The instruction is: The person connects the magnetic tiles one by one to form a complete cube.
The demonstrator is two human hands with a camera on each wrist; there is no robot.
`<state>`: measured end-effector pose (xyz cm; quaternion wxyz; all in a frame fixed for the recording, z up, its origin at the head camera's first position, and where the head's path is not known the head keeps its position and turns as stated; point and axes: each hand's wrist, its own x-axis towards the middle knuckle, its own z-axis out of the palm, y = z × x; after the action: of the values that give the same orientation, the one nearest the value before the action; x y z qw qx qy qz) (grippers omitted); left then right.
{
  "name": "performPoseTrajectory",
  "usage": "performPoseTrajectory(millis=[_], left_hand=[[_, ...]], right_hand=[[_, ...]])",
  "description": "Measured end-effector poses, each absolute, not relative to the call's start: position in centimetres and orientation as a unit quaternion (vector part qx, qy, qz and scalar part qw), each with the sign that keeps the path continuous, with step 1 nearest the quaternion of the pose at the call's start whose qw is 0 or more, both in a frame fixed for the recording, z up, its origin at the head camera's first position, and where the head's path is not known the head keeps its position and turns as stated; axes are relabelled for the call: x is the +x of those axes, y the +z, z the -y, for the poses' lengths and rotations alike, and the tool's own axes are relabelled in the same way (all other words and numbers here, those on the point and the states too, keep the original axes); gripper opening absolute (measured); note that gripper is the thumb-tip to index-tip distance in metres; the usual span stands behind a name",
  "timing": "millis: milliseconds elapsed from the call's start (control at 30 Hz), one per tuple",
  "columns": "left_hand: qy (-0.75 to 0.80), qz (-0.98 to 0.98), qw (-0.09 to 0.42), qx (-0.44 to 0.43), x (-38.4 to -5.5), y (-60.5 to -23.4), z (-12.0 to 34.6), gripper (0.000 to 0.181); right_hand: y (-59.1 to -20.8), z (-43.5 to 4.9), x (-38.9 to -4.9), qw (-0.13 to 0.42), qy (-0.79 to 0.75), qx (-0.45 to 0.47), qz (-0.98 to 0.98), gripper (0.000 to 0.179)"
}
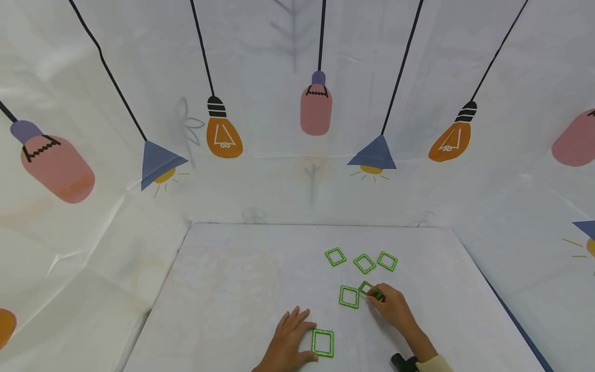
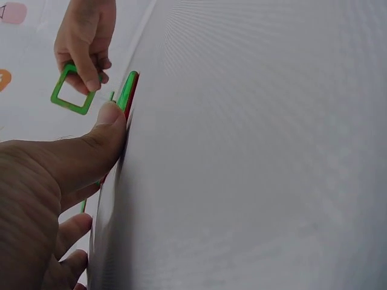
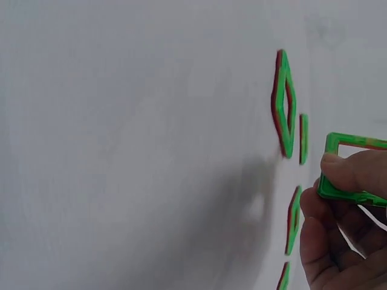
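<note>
On the white table, my left hand [image 1: 289, 341] rests beside a green square frame [image 1: 323, 343], with thumb and index finger at its two left corners. The left wrist view has the thumb [image 2: 109, 121] against that frame's green and red edge [image 2: 128, 90]. My right hand [image 1: 392, 306] pinches another green square frame [image 1: 364, 288] by one side, raised off the table. In the right wrist view, the thumb [image 3: 347, 172] lies over the held frame [image 3: 331, 144]. A third frame [image 1: 341, 295] lies just left of the held one.
Three more green square frames lie farther back, a left one [image 1: 328, 253], a middle one [image 1: 358, 260] and a right one [image 1: 380, 258]. A white sheet [image 1: 260, 191] printed with lamps and bulbs hangs behind the table [image 1: 223, 299]. A black object [image 1: 403, 362] sits at the right wrist.
</note>
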<state>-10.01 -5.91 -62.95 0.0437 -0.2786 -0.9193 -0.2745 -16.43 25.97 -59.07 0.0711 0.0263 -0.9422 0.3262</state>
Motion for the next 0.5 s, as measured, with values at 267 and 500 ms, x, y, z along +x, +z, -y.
performPoseTrajectory(millis=[267, 500], left_hand=[[-0.28, 0.921, 0.032, -0.269, -10.1, -63.4, 5.8, 0.061], [-0.277, 0.925, 0.023, -0.26, -10.1, -63.2, 5.6, 0.06]], right_hand=[[-58.4, -23.6, -16.0, 0.065, 0.337, 0.05, 0.938, 0.021], [-58.3, -21.9, -15.5, 0.057, 0.349, 0.104, 0.929, 0.024]])
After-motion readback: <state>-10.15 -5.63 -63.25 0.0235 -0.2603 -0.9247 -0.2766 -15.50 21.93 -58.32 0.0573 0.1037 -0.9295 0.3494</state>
